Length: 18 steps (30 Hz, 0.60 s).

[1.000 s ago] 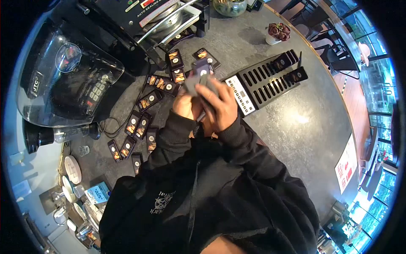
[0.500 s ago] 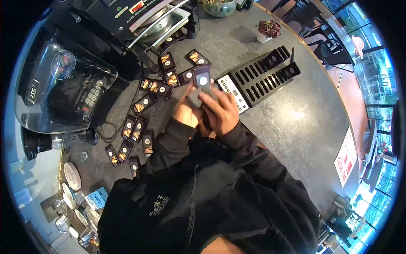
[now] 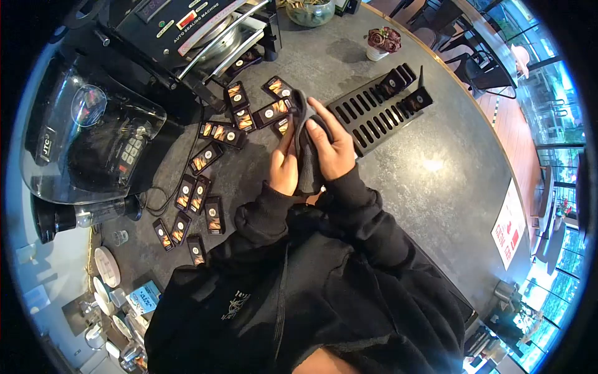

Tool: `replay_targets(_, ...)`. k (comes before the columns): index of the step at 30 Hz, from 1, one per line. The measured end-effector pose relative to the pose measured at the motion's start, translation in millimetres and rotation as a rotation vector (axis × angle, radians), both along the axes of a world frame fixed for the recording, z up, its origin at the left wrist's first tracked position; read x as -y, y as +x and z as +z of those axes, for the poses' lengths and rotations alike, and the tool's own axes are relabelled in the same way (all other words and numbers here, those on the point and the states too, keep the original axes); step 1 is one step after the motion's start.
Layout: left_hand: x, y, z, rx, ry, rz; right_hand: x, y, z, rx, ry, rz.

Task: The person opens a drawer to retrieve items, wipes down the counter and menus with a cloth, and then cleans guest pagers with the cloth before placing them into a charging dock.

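Note:
Both hands are held together over the counter, wrapped round a dark grey cloth [image 3: 306, 165]. My left hand [image 3: 284, 168] grips its left side, and my right hand [image 3: 332, 146] presses on the other side, thumb and fingers on the fabric. Whatever the cloth may cover is hidden. Just beyond the hands lies a small black device with a round white label [image 3: 273, 112]. Several similar devices are scattered to the left, among them one [image 3: 213, 215] near the left sleeve. A slotted charging rack [image 3: 374, 115] stands to the right, with a few devices in its far slots.
An auto sealing machine [image 3: 205, 37] is at the back left, and a blender under a clear cover [image 3: 93, 124] at the left. A small potted plant [image 3: 382, 42] and a glass bowl [image 3: 310, 11] stand at the back. A red-and-white sign [image 3: 509, 227] lies at the right edge.
The device seen in the hands is no longer visible there. The cloth now stands upright between both hands, hanging down. The view has shifted slightly, moving the rack and machines left in frame.

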<state>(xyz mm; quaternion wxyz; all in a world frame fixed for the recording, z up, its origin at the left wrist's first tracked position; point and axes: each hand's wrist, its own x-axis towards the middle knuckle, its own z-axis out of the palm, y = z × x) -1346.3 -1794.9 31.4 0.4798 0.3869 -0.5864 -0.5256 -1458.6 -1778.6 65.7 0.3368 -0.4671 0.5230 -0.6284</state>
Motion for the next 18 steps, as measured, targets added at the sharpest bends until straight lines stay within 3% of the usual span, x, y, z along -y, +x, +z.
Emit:
replay_targets(4,-8,4,-1,-0.426,0.409,-0.176,-6,-2,-12,-0.246,-0.058,-0.008)
replay_targets(5,-9,6,-2,-0.425,0.408,-0.176,-12,-1,-15,-0.366,-0.077,-0.028)
replay_targets(13,-11,0,2,-0.449,0.431,-0.283,-17,-6,-5,-0.375,-0.034,-0.072)
replay_targets(15,-7,-1,4,-0.452,0.434,-0.203,-22,-6,-5,-0.437,-0.037,-0.036)
replay_targets(18,-3,-2,8,-0.582,0.475,-0.212,-38,-7,-3,-0.553,-0.073,-0.025)
